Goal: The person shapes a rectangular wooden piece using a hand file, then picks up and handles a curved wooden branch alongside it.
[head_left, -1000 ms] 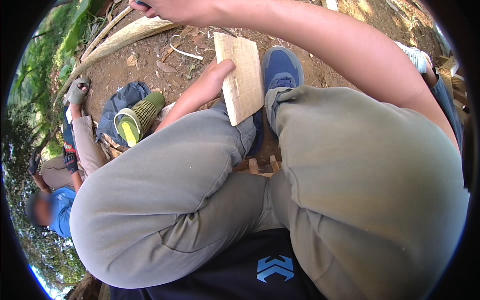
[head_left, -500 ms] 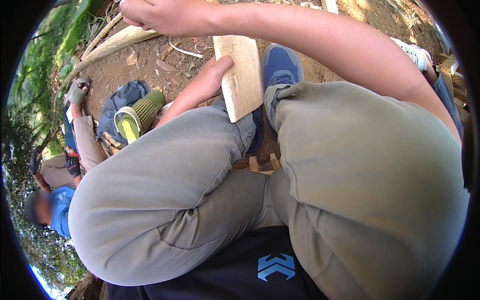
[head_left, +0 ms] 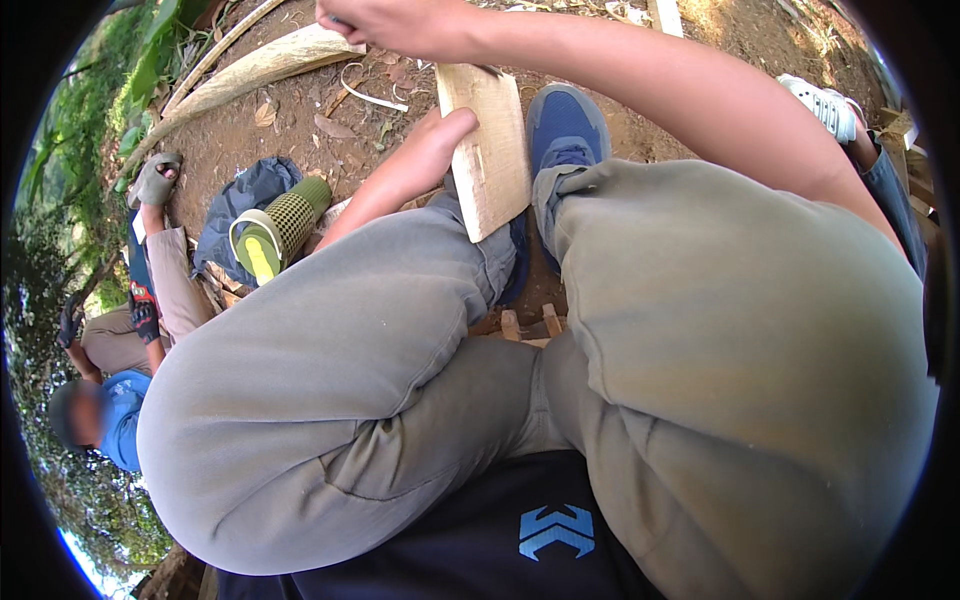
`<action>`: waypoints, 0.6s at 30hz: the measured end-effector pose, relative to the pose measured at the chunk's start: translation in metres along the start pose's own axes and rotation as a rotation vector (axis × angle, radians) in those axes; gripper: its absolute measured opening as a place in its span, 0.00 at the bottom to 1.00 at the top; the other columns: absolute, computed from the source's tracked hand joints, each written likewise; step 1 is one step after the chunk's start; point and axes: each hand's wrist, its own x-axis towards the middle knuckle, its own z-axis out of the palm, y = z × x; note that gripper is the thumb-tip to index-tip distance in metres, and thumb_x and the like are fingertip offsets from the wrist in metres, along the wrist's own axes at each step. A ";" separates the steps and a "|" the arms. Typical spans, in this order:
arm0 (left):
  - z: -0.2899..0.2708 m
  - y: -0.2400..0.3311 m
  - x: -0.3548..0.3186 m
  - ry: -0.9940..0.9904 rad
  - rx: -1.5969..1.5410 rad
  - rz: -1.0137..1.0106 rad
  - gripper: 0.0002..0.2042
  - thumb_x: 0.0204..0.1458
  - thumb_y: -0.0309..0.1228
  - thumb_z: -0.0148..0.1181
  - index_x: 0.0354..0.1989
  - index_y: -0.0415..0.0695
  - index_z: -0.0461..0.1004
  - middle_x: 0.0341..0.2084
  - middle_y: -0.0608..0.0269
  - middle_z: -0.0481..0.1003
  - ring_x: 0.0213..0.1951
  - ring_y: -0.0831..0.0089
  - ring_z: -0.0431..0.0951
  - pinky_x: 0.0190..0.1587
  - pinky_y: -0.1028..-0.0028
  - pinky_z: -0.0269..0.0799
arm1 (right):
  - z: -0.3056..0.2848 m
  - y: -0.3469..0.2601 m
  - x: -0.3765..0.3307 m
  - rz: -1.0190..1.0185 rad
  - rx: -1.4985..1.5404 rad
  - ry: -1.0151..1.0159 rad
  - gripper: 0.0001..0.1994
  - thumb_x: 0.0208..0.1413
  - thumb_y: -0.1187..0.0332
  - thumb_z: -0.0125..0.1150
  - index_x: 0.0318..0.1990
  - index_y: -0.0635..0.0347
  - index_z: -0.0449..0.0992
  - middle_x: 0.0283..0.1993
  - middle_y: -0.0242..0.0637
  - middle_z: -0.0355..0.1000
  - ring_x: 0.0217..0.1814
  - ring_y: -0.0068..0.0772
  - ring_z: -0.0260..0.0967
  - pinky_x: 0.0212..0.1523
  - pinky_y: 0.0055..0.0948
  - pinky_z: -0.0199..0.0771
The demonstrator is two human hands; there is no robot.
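Shifted rightward, the right hand [head_left: 405, 25] is curled round a mostly hidden dark object [head_left: 342, 20]; the left hand [head_left: 432, 145] grips the pale board [head_left: 490, 160], long axis pointing away, far end leaning left.

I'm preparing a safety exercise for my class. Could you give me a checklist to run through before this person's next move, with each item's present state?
1. Left hand has a grip on the flat, pale wooden board: ok, thumb over its face.
2. Right hand is closed: ok; the small dark object in it is mostly hidden.
3. Board is off the grey fabric trouser leg: cannot tell, they overlap in view.
4. Olive-green cylindrical bottle is clear of the board: ok, apart to the left.
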 end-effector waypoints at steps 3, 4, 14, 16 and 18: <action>0.002 0.010 0.008 -0.100 0.038 -0.005 0.27 0.60 0.40 0.44 0.58 0.28 0.69 0.50 0.47 0.77 0.52 0.63 0.76 0.57 0.64 0.69 | -0.030 -0.002 -0.004 0.154 0.107 0.166 0.15 0.68 0.68 0.43 0.28 0.64 0.67 0.21 0.42 0.65 0.23 0.34 0.65 0.28 0.35 0.66; 0.003 0.007 0.007 -0.074 0.024 0.013 0.27 0.60 0.40 0.44 0.58 0.28 0.69 0.50 0.47 0.77 0.51 0.63 0.76 0.56 0.64 0.69 | -0.034 -0.008 -0.002 0.229 0.223 0.170 0.15 0.68 0.67 0.43 0.28 0.64 0.67 0.21 0.40 0.65 0.23 0.31 0.64 0.27 0.34 0.65; 0.007 0.001 0.006 -0.053 -0.065 0.041 0.25 0.61 0.37 0.43 0.58 0.28 0.69 0.51 0.48 0.77 0.51 0.64 0.76 0.57 0.64 0.69 | -0.029 -0.045 0.023 0.133 0.379 0.243 0.22 0.73 0.60 0.41 0.26 0.64 0.66 0.22 0.33 0.62 0.25 0.23 0.60 0.29 0.29 0.64; 0.007 0.003 0.004 -0.047 -0.065 0.031 0.25 0.61 0.37 0.43 0.59 0.28 0.69 0.51 0.48 0.77 0.52 0.64 0.76 0.57 0.64 0.69 | -0.028 -0.044 0.019 0.102 0.330 0.271 0.21 0.72 0.61 0.41 0.26 0.64 0.66 0.22 0.34 0.63 0.25 0.23 0.60 0.29 0.30 0.65; 0.007 0.006 0.002 -0.031 -0.049 0.022 0.25 0.61 0.37 0.43 0.59 0.29 0.69 0.51 0.49 0.77 0.52 0.64 0.75 0.57 0.64 0.69 | -0.028 -0.042 0.016 0.067 0.280 0.297 0.21 0.72 0.61 0.42 0.27 0.64 0.67 0.22 0.35 0.64 0.25 0.25 0.60 0.29 0.31 0.65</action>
